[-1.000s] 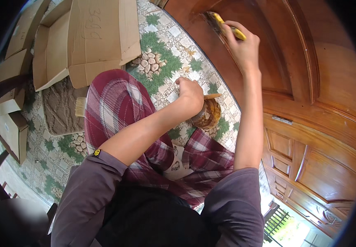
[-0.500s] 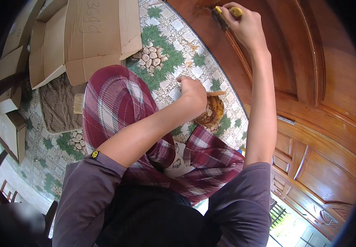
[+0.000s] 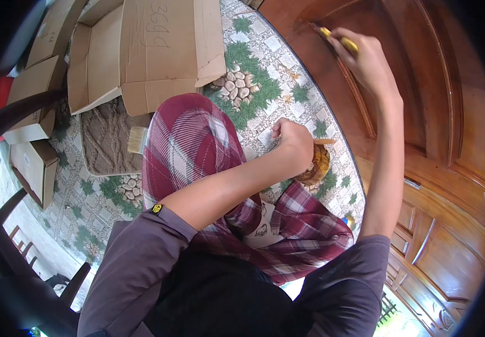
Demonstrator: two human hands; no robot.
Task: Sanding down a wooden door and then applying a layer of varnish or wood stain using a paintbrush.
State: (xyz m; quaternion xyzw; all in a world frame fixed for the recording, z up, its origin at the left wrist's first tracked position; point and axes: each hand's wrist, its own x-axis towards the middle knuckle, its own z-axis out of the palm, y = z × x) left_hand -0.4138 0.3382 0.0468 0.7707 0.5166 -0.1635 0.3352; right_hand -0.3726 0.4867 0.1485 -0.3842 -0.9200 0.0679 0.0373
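My right hand (image 3: 369,64) is closed around a yellow-handled paintbrush (image 3: 348,45), its tip against the brown wooden door (image 3: 394,84) near a curved panel moulding. The bristles are hard to make out against the dark wood. My left hand (image 3: 296,145) is curled into a fist over a round, brown-stained container (image 3: 320,167) on the floor, partly covering it. Whatever the left fingers may grip is hidden. Beside that hand a flat wooden stick (image 3: 325,141) lies across the container's top.
Past my plaid-covered knee (image 3: 192,129) a wide brush (image 3: 136,140) with pale bristles shows beside a brown mat (image 3: 108,140). Opened cardboard boxes (image 3: 164,56) stand at the far left on the patterned floor (image 3: 265,95). A dark chair-like frame (image 3: 26,115) edges the left side.
The whole scene has shifted rightward in view as my head turned. My right hand and the paintbrush have moved slightly along the door. My left hand now covers more of the container.
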